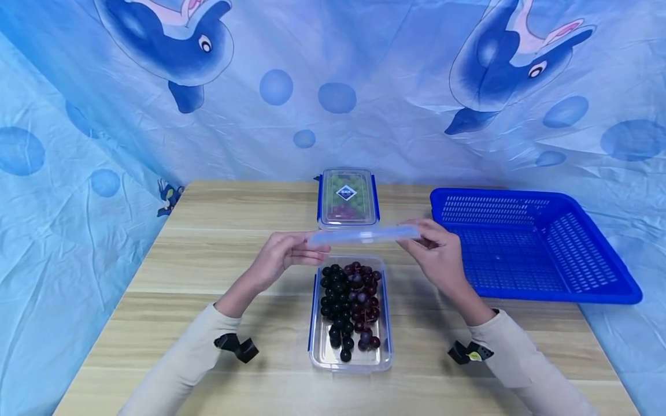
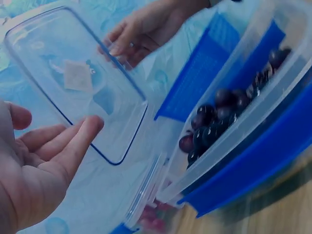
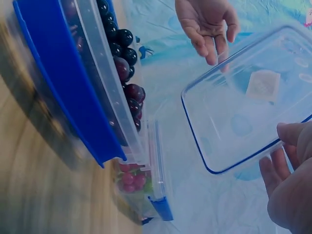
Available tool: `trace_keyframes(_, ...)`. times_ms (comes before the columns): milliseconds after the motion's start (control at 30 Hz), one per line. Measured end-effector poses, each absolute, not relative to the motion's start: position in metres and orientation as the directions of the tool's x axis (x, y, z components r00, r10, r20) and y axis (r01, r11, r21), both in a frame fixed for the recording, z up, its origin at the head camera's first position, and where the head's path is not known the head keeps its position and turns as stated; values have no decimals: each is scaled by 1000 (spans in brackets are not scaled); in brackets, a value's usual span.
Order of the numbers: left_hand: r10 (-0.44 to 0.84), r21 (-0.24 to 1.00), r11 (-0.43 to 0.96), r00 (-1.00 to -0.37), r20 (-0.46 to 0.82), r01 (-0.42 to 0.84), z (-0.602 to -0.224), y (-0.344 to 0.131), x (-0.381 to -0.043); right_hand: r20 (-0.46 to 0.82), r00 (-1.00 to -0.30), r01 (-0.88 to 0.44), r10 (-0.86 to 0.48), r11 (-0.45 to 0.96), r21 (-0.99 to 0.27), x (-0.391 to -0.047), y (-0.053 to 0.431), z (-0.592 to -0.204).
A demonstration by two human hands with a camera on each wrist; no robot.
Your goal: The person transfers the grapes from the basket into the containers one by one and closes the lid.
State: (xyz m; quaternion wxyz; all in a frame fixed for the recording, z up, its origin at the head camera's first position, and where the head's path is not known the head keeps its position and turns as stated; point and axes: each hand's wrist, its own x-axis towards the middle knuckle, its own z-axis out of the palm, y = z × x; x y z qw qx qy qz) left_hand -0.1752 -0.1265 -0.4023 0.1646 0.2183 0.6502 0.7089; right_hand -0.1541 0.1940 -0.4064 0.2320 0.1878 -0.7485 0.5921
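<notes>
A clear lid [image 1: 364, 234] with a blue seal is held nearly level above an uncovered clear container [image 1: 322, 365]. My right hand [image 1: 438, 254] pinches its right edge, thumb on one face and fingers on the other. At the opposite edge, my left hand [image 1: 278, 257] touches the lid with extended fingers; the left wrist view shows the thumb [image 2: 19, 116] standing apart from it. Inside the container, black grapes [image 1: 337, 300] lie on the left and dark red grapes [image 1: 366, 289] on the right. The container's blue side clasp [image 3: 63, 83] hangs unfastened.
Behind the lid, a covered container [image 1: 348, 214] with blue clasps holds green and red grapes. A blue perforated basket [image 1: 551, 292] stands at the right, partly past the edge of the wooden table [image 1: 208, 231]. A blue dolphin-print cloth [image 1: 374, 138] hangs behind.
</notes>
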Motion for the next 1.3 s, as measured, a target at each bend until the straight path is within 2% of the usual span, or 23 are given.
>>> trace_keyframes(167, 467, 992, -72, -882, -59, -105, -403, -125, -170, 487, -873, -482, -2, 153, -863, -146, 190, -409)
trace_keyframes(300, 458, 986, -43, -881, -122, -159, -405, -125, -169, 306, -951, -303, 33, 81, -950, -139, 188, -410)
trace_keyframes(467, 463, 993, -2, -880, -104, -118, -408, -130, -169, 64, -998, -65, -25, 32, -997, -133, 191, -407)
trace_keyframes(667, 436, 993, 120, -898, -55, -3, -414, -134, -167, -58, -990, 69, -129, -84, -994, -132, 198, -403)
trace_keyframes(733, 435, 989, 148, -899, -46, 20, -416, -134, -164, -74, -984, 84, -162, -56, -995, -130, 200, -403)
trace_keyframes(900, 436, 981, 190, -899, -49, 38, -421, -135, -158, -76, -958, 38, -277, 140, -989, -127, 207, -406)
trace_keyframes(1100, 465, 974, 217, -884, -44, 65, -428, -139, -150, -78, -898, 2, -433, 174, -985, -121, 211, -411)
trace_keyframes(1300, 530, 988, 146, -847, -34, 51, -436, -143, -145, -94, -876, -7, -474, 208, -978, -116, 210, -416)
